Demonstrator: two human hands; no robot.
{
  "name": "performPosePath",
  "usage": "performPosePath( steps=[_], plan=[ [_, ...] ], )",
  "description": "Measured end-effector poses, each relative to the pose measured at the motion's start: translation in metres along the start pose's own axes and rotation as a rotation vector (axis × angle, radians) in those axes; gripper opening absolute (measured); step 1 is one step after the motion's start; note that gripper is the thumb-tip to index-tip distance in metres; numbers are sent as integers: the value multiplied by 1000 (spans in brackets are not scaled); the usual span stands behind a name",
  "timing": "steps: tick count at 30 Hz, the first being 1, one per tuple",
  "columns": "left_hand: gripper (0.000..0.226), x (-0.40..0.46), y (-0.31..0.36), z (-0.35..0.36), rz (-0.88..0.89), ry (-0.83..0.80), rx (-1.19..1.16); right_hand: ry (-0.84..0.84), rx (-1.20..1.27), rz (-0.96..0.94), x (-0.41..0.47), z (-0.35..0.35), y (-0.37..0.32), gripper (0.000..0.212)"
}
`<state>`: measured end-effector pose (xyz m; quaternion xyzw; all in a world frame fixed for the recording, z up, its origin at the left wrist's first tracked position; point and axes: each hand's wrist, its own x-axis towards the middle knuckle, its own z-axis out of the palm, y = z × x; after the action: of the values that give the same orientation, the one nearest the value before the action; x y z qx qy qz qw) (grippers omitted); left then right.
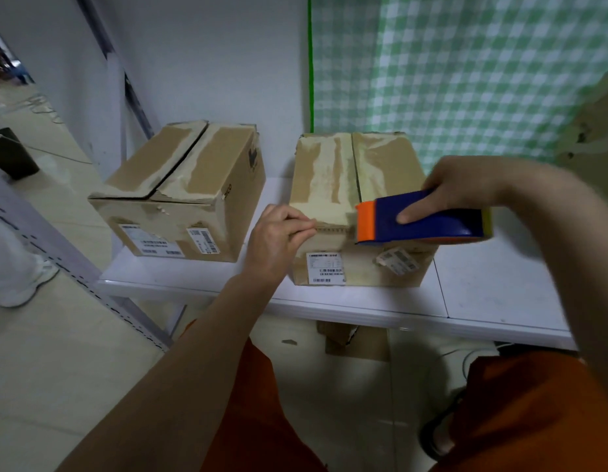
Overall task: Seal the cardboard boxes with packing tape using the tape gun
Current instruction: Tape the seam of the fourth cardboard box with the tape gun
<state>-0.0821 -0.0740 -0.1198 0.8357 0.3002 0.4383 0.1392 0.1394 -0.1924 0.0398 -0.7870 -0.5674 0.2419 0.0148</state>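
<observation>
Two worn cardboard boxes stand on a white table [483,291]. The left box [180,185] has its top flaps slightly apart. The right box [333,178] sits in front of me with its flaps closed along a centre seam. My right hand [462,185] grips a blue and orange tape gun [421,221] at the box's front top edge, index finger laid along its side. My left hand [278,236] pinches the end of a strip of tape [333,229] pulled out from the gun, against the box's front top edge.
A green checked curtain [466,69] hangs behind the right box. A white wall stands behind the left one. Flat cardboard pieces [353,338] lie on the floor under the table. Another person's white shoe [26,287] is at the far left beside a metal rack rail [74,264].
</observation>
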Motion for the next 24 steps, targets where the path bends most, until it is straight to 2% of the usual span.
performPosePath(
  steps=[3,9,14,17,24],
  plan=[
    [16,0,-1,1,-1,10,29,28,36,54,-13,-9,25,57],
    [11,-1,17,10,40,102,180,108,48,2,-9,-3,32,43],
    [10,10,47,36,167,64,65,106,60,-14,-10,-1,33,42],
    [10,14,52,54,135,18,36,105,77,-11,-11,-1,34,43],
    [17,12,45,65,118,59,-23,93,99,5,-9,2,40,44]
  ],
)
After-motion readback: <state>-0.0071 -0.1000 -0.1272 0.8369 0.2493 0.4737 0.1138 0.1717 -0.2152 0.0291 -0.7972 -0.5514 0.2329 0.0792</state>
